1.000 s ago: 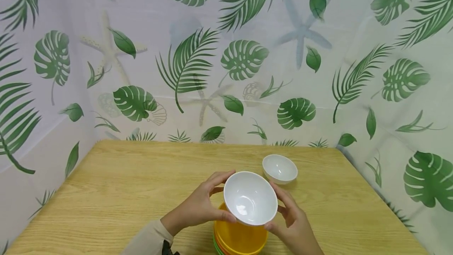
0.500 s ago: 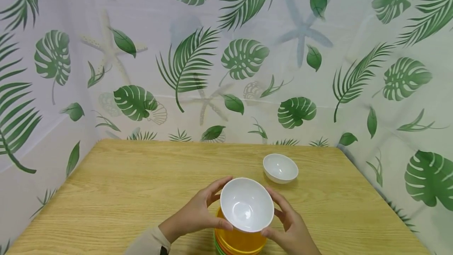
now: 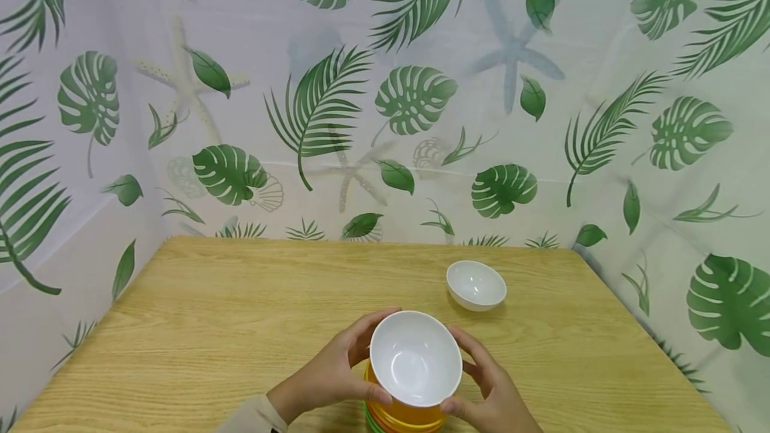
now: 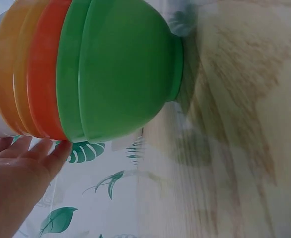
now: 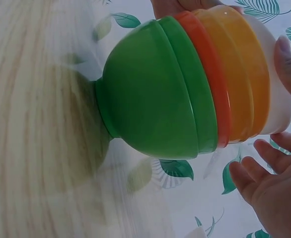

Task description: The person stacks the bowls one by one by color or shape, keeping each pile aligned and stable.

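A white bowl sits at the top of a stack of coloured bowls, its lower part inside the uppermost orange-yellow bowl. My left hand grips its left side, thumb near the front rim and fingers behind. On the opposite side my right hand holds it the same way, with some fingers spread free in the right wrist view. Below the orange-yellow bowls come a red-orange bowl and green bowls; the lowest green one stands on the table. In the head view the white bowl hides most of the stack.
A second white bowl stands farther back to the right on the wood-grain table. A leaf-patterned cloth wall closes off the back and both sides.
Both hands have lowered the white bowl toward me onto the coloured stack, shifting slightly left. Less of the orange-yellow bowl shows now. The far white bowl has stayed put.
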Tool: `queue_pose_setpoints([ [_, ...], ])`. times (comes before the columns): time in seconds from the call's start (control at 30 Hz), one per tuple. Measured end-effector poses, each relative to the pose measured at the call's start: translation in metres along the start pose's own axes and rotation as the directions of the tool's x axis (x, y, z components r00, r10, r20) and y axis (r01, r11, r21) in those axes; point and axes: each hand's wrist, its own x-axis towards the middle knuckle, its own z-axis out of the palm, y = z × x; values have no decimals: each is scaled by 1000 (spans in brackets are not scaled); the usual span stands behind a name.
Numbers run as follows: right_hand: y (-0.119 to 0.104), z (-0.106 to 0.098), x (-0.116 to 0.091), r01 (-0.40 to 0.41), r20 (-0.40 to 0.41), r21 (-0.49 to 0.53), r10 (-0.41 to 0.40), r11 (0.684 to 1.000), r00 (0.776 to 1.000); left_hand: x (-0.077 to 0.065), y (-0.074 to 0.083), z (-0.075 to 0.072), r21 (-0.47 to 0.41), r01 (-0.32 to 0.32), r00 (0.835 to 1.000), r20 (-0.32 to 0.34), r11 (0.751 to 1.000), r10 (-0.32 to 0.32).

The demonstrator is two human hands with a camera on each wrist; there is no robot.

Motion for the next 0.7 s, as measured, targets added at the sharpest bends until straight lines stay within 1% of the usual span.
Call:
queue_pose_setpoints([
  [0.1, 2, 1, -1, -1, 10, 5, 1, 1000, 1000, -3, -2, 1, -5, -12, 1000, 9, 1000, 12],
  [0.2, 4, 2, -3, -4, 21, 10, 4, 1000, 1000, -5, -3, 0, 8, -30, 999, 19, 1000, 30],
  [0.3, 6, 2, -3, -10, 32, 22, 10, 1000, 999, -6, -3, 0, 7, -10, 1000, 29, 1000, 10],
  [0.5, 4, 5, -6, -59, 32, 58, 57, 997, 998, -10, -3, 0, 13, 40, 998, 52, 999, -40],
  [0.7, 3, 8, -9, -84, 40, 65, 81, 994, 996, -13, -4, -1, 49, 58, 994, 85, 997, -62],
])
